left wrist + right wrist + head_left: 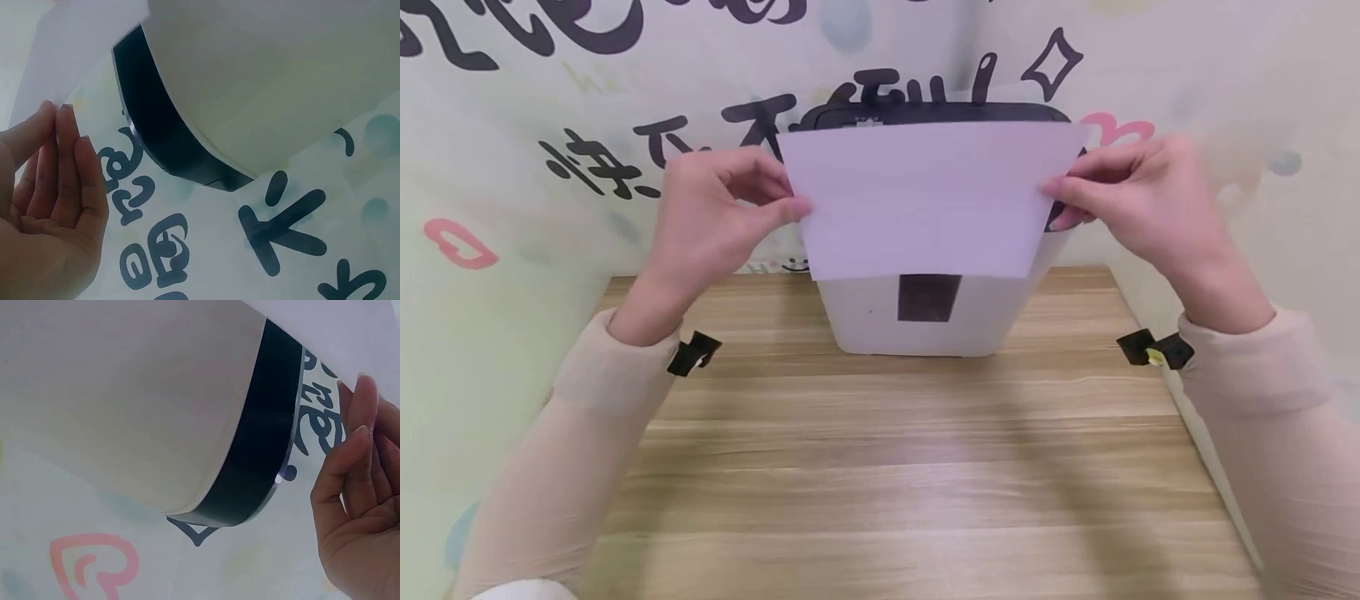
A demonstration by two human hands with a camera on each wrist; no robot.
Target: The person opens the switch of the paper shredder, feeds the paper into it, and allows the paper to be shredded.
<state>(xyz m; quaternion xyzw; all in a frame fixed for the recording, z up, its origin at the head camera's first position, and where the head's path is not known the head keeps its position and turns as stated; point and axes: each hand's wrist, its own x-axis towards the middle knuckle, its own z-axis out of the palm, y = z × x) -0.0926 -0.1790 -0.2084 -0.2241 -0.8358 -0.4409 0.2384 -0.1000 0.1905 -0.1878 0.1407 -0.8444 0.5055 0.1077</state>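
Observation:
A blank white sheet of paper (925, 200) is stretched between both hands, its upper edge just below the black top (940, 112) of a tall white bin-shaped container (865, 325). My left hand (722, 208) pinches the sheet's left edge between thumb and fingers. On the opposite edge, the thumb and fingers of my right hand (1142, 208) pinch it the same way. The paper overlaps most of the container's front in the head view. In the left wrist view, the container's black rim (156, 125) shows beside the sheet.
The container stands at the back of a wood-grain table (910, 467), close to a white wall (775, 75) with black lettering and coloured drawings. A dark rectangular patch (928, 297) marks its front. Side walls flank the table.

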